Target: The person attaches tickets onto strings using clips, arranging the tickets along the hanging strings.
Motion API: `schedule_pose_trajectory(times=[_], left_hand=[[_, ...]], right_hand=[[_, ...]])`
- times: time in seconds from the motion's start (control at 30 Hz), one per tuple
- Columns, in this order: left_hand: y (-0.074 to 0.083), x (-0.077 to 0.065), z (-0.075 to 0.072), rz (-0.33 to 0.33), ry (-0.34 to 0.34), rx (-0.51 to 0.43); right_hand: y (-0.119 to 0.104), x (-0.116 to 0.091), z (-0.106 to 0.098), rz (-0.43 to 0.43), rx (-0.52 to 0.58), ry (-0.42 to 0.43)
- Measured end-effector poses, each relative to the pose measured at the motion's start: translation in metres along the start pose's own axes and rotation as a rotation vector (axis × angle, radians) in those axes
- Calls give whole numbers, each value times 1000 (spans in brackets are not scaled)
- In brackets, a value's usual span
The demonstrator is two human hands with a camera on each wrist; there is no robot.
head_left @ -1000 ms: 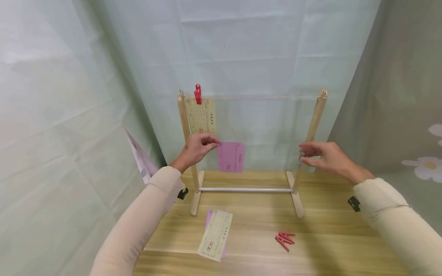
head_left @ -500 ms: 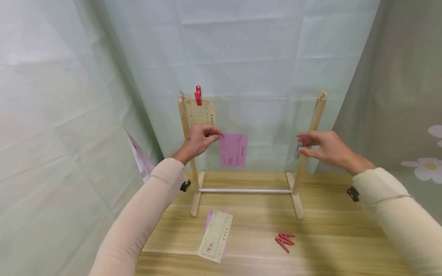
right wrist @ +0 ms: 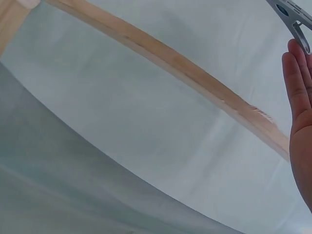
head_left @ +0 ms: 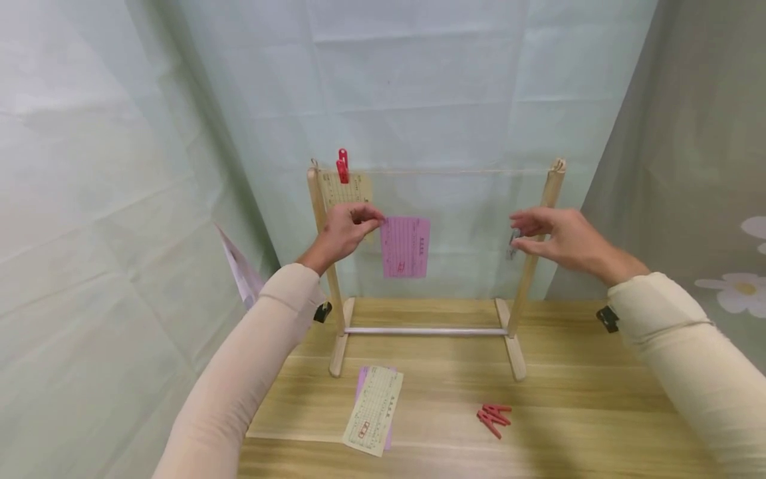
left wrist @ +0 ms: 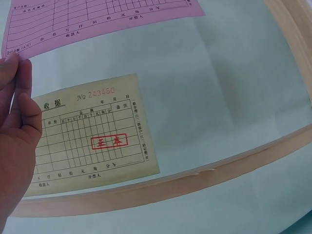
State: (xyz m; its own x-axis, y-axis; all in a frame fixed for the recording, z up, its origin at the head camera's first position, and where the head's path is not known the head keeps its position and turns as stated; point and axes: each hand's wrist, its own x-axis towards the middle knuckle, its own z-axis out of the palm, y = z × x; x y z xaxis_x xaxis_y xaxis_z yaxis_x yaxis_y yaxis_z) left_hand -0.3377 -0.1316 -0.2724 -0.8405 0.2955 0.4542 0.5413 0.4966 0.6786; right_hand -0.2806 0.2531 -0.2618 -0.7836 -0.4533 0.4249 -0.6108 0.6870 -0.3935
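A pink receipt slip [head_left: 405, 247] hangs from my left hand [head_left: 347, 233], pinched at its upper left corner between thumb and fingers. It is below the string [head_left: 445, 172]. My right hand [head_left: 562, 236], in front of the right post, pinches a grey clothespin [right wrist: 291, 17] by its handles; in the head view this clothespin is small and partly covered by the fingers. A yellow receipt slip [left wrist: 97, 146] hangs from the string at the left under a red clothespin [head_left: 342, 166], its lower part hidden behind my left hand in the head view.
The wooden frame [head_left: 543, 213] stands on the table [head_left: 443, 399], with a white rod [head_left: 425, 330] low between its posts. A yellow slip [head_left: 376, 409] overlaps a pink one near the front. Red clothespins [head_left: 495, 418] lie to the right. Cloth walls [head_left: 443, 80] surround the table.
Both hands have risen toward the string, the left carrying the pink slip upward and slightly right, the right lifting the grey clothespin and edging left. The things on the table are unmoved.
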Motion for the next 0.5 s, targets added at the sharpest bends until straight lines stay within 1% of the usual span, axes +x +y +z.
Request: schedule_pose_trajectory(times=[0.27, 0.5], left_hand=[[6, 2, -1, 4, 19, 19], [10, 3, 0, -29, 12, 29]], right_hand=[[-9, 9, -4, 22, 25, -3], [-12, 17, -7, 5, 0, -2]])
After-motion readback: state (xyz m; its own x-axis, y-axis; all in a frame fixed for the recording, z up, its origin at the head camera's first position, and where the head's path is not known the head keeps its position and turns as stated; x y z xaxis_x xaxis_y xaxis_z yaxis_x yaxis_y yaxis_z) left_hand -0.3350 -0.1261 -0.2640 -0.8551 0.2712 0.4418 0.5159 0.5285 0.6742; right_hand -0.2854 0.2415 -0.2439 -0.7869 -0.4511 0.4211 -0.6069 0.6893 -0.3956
